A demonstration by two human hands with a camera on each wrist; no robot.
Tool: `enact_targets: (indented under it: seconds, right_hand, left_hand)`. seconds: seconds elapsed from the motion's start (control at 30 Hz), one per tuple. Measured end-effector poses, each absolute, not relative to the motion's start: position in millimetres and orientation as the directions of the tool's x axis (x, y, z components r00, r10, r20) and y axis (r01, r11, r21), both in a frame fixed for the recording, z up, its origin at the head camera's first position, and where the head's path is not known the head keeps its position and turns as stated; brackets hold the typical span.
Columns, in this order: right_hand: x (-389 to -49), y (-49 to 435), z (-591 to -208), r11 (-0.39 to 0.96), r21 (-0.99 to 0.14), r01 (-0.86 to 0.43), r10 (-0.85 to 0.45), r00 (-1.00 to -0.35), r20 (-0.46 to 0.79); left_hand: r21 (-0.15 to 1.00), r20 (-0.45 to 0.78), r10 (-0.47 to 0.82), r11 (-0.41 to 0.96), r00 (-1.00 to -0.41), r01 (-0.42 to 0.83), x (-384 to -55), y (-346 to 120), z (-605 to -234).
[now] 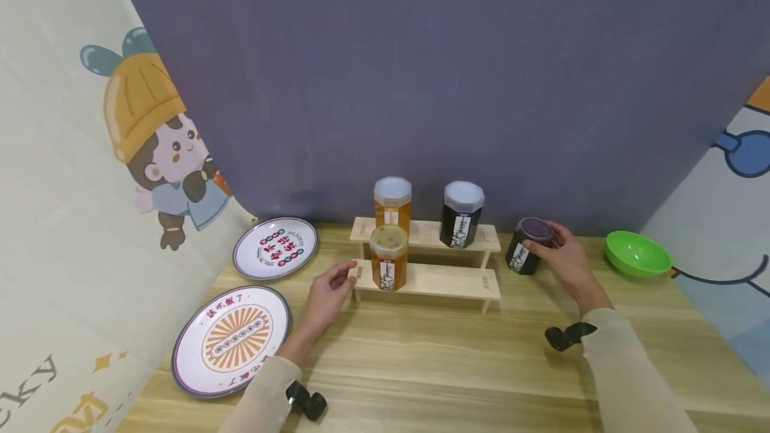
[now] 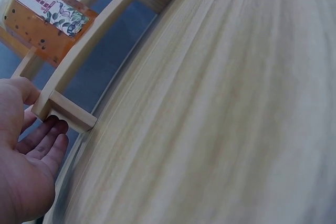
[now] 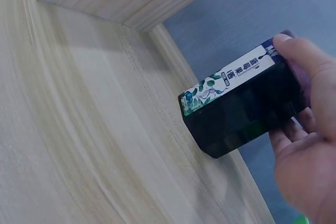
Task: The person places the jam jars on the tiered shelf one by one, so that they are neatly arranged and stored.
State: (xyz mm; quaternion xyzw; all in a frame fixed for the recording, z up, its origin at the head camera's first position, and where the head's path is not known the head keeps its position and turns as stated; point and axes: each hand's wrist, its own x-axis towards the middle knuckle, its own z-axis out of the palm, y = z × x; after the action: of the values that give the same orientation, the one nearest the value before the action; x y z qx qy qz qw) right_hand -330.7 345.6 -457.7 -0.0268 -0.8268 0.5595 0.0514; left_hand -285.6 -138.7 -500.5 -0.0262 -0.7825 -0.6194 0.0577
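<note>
My right hand (image 1: 568,259) grips a dark jar (image 3: 236,111) with a purple lid near its top, thumb on the label side and fingers behind. In the head view the jar leans slightly, close over the table right of the stand. At the left end of the lower step of the wooden stand (image 1: 442,279), my left hand (image 1: 329,294) holds the board's end, fingertips curled beneath it in the left wrist view. An orange jar (image 1: 388,266) with dark specks stands on that step. On the upper step are an amber jar (image 1: 392,202) and another dark jar (image 1: 461,219), both with whitish lids.
Two patterned plates, a smaller one (image 1: 246,256) behind a larger one (image 1: 192,353), lie at the left. A green bowl (image 1: 637,254) sits at the far right. A dark blue wall (image 1: 421,85) rises behind the wood-grain table (image 1: 445,366).
</note>
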Motion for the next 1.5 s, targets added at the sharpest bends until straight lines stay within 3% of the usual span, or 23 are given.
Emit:
enact_targets:
  seconds: [0.83, 1.2, 1.5]
  right_hand:
    - [-319, 352, -451, 0.418, -0.907, -0.047, 0.198, -0.97, 0.141]
    - [-301, 353, -429, 0.394, -0.907, -0.149, 0.141, -0.965, 0.22]
    - [-284, 345, -409, 0.348, -0.922, -0.168, 0.082, -0.975, 0.208]
  left_hand:
    - [0.969, 0.127, -0.03, 0.219, -0.991, 0.118, -286, -139, -501]
    - [0.963, 0.141, -0.038, 0.236, -0.989, 0.128, -285, -140, -501]
    - [0.966, 0.144, -0.034, 0.223, -0.989, 0.133, -284, -138, -499]
